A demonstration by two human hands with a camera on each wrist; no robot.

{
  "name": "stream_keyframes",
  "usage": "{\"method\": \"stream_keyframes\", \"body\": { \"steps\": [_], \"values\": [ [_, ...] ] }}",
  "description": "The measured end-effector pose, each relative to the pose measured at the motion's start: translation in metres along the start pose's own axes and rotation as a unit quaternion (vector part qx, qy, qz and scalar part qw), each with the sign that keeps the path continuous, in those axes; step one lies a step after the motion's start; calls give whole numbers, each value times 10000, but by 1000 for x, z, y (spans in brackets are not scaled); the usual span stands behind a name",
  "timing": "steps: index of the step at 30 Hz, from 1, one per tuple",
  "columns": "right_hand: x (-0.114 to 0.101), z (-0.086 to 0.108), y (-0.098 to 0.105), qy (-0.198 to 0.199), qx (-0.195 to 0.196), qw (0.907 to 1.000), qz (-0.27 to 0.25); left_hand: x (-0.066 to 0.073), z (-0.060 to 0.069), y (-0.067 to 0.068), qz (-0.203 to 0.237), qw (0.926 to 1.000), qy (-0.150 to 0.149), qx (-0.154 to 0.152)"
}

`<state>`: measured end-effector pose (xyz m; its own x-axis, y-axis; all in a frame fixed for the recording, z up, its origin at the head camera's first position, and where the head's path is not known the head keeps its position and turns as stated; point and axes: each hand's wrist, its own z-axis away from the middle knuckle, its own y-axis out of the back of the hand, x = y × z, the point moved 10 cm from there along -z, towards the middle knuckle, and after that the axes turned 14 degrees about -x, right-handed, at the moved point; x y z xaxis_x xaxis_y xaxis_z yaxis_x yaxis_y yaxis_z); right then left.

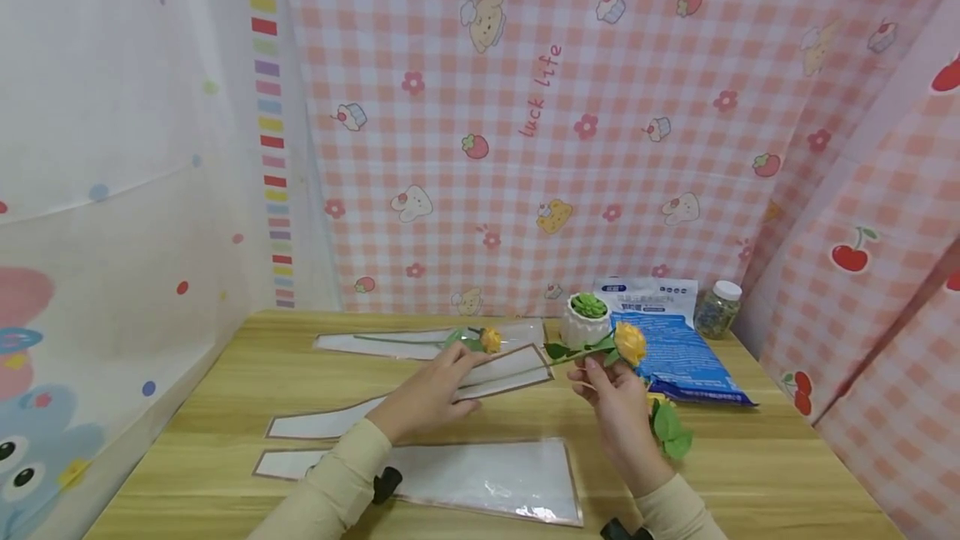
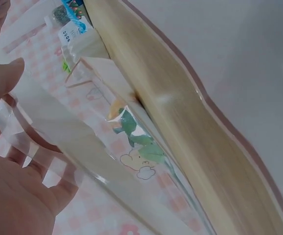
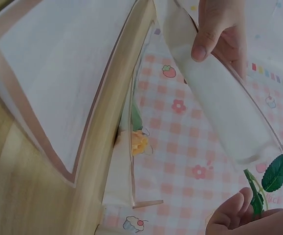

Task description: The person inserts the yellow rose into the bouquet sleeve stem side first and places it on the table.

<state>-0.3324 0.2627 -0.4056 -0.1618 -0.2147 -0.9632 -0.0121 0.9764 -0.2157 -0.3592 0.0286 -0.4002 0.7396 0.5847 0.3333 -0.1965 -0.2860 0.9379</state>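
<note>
My left hand (image 1: 431,390) grips a flat white flower sleeve (image 1: 512,373) with a rose-gold border, lifted at its wide end. In the left wrist view the thumb lies on one side of the sleeve (image 2: 58,122) and the fingers on the other. My right hand (image 1: 618,423) pinches an artificial yellow rose (image 1: 630,343) below its bloom. Its stem points left to the sleeve's wide mouth; a faint line continues along the sleeve. Green leaves (image 3: 276,172) show just outside the mouth in the right wrist view.
Another sleeve (image 1: 495,473) lies flat in front. Behind, a sleeve (image 1: 405,343) contains a yellow rose (image 1: 491,340). A rose with green leaves (image 1: 671,432) lies beside my right hand. A potted succulent (image 1: 587,323), blue bag (image 1: 686,352) and lidded jar (image 1: 718,311) stand at back right.
</note>
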Motion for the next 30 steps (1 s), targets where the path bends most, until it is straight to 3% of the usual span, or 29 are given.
{"method": "stream_keyframes", "body": {
  "steps": [7, 14, 21, 30],
  "values": [
    [11, 0, -11, -208, -259, 9994, 79, -2, 1, 1, -41, 9998, -94, 189],
    [18, 1, -15, -326, -332, 9989, 72, -2, 4, 1, 63, 9998, -78, 160],
    [23, 3, -21, -705, -547, 9950, 458, -2, 6, 5, 179, 9994, -54, 280],
    [30, 4, -22, -920, -584, 9915, 704, -8, 5, 3, 318, 9990, 47, 302]
  ]
}}
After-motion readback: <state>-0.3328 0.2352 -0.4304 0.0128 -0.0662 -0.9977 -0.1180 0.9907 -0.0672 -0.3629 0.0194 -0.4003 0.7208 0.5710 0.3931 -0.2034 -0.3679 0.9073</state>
